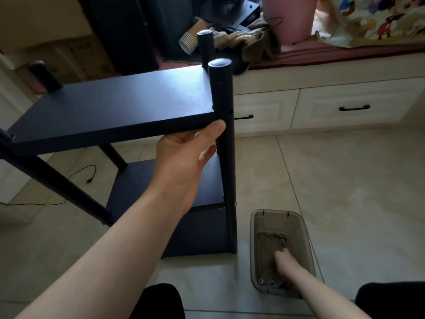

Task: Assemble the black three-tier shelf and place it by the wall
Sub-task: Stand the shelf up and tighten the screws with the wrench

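The black three-tier shelf [119, 104] stands upright on the tiled floor, with its four round posts rising above the top board. My left hand [184, 157] grips the front right post [224, 93] just under the top board, with the thumb against the board's edge. My right hand [285, 263] reaches down into a grey see-through plastic box [255, 226] on the floor to the right of the shelf. Small screws [268, 233] and washers [271, 283] lie in the box. The fingertips of my right hand are hidden among them.
A white cabinet with black drawer handles [354, 108] runs along the back. On top of it are a stack of paper cups [188, 41], cloth and a pink bin [292, 17]. A thin black cable [87, 173] lies on the floor at left. Bare tiles stretch to the right.
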Available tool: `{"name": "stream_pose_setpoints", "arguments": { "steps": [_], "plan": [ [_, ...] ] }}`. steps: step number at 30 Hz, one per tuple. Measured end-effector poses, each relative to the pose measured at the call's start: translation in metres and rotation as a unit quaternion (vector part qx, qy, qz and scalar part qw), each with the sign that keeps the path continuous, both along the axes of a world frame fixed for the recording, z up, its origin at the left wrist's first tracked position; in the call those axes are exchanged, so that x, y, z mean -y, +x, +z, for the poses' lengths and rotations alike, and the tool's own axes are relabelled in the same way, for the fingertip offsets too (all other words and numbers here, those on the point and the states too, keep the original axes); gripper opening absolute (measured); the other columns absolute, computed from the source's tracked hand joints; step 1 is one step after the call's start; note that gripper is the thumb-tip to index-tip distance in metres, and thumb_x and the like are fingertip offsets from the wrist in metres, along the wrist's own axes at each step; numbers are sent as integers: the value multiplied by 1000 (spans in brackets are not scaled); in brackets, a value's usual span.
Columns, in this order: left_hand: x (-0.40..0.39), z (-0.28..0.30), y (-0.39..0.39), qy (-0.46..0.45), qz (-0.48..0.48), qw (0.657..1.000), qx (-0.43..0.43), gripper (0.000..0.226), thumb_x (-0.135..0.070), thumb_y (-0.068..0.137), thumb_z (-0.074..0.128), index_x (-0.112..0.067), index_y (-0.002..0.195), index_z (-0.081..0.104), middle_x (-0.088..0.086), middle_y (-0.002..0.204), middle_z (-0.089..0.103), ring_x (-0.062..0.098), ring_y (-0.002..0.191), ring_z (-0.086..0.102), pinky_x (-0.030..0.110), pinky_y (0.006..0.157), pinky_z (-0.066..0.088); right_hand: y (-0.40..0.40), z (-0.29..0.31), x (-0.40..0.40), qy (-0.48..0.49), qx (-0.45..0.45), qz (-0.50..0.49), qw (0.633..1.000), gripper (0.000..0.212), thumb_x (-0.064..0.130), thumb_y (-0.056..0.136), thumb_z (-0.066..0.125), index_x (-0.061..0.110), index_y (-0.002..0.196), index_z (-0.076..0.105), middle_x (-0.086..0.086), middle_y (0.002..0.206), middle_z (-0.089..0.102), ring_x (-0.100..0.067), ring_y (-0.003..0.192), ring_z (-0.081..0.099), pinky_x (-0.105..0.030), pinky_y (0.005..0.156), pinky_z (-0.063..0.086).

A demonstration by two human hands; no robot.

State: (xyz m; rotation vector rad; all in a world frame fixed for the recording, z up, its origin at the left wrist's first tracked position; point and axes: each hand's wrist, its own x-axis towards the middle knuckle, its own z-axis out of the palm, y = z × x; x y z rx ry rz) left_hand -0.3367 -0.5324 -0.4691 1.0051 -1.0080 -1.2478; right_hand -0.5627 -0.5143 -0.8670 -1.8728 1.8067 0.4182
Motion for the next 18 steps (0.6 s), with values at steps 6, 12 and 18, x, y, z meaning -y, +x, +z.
{"name": "stream_pose_setpoints", "arguments": {
  "steps": [6,12,18],
  "plan": [
    [2,0,0,4,1,1000,-6,35,-30,58,78,-19,91,72,3,108,74,17,112,69,34,101,51,11,11,7,29,-5,-25,999,36,5,100,38,6,134,49,-16,142,43,-33,126,46,-38,105,42],
    [5,-3,2,0,-1,1000,1,37,-33,56,80,-20,90,72,2,105,74,16,110,70,33,100,52,13,19,11,34,-13,-23,999,39,1,102,32,5,136,49,-16,140,46,-33,125,51,-39,102,45],
    [5,-3,1,4,9,1000,-5,47,-35,52,81,-17,94,73,4,107,74,17,110,70,32,98,51,24,39,25,34,17,19,999,37,2,99,43,8,136,48,-14,138,53,-27,125,54,-34,102,45]
  ]
}}
